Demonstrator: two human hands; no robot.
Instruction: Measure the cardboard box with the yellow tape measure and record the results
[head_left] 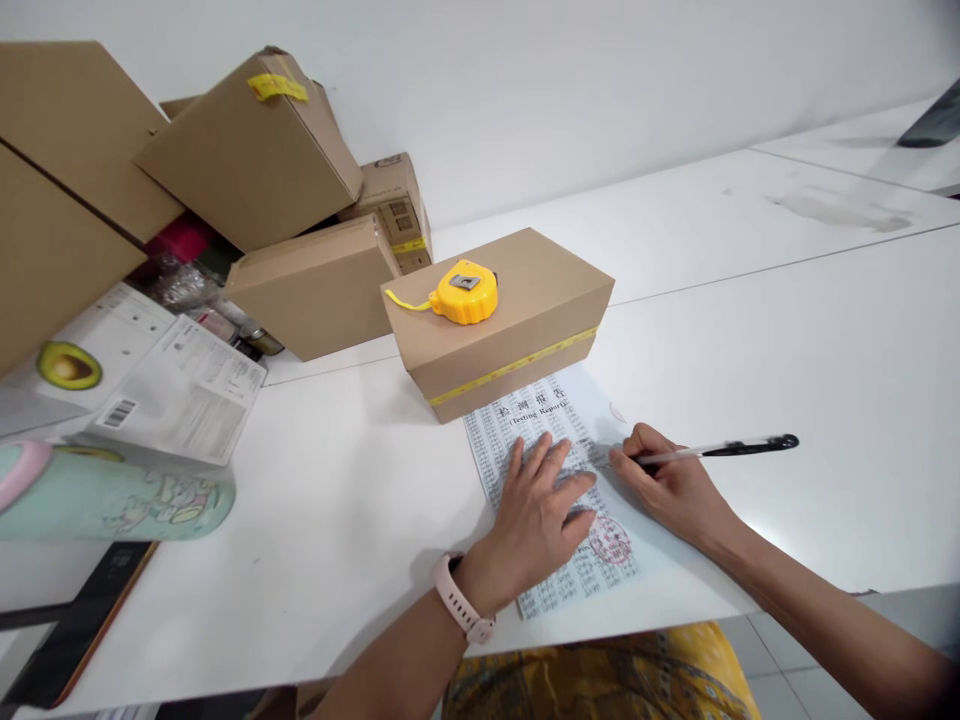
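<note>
A printed sheet headed "Testing Report" [499, 440] lies on the white table, covered in columns of small dark writing and bearing a round red stamp. My left hand [538, 515] rests flat on it with fingers spread, a pale pink watch band at the wrist. Between the fingers of my right hand [671, 490] is a pen [720, 450] with a black cap end, its tip down near the sheet's right side. Just behind the paper stands a cardboard box [517, 350] with a yellow tape strip, and on top of it sits a yellow tape measure [466, 293].
Several cardboard boxes [255, 150] are piled at the back left. A white box with an avocado picture [180, 390] and a mint-green bottle [142, 490] are at the left, beside a black flat device [97, 610]. The table's front edge runs below my hands.
</note>
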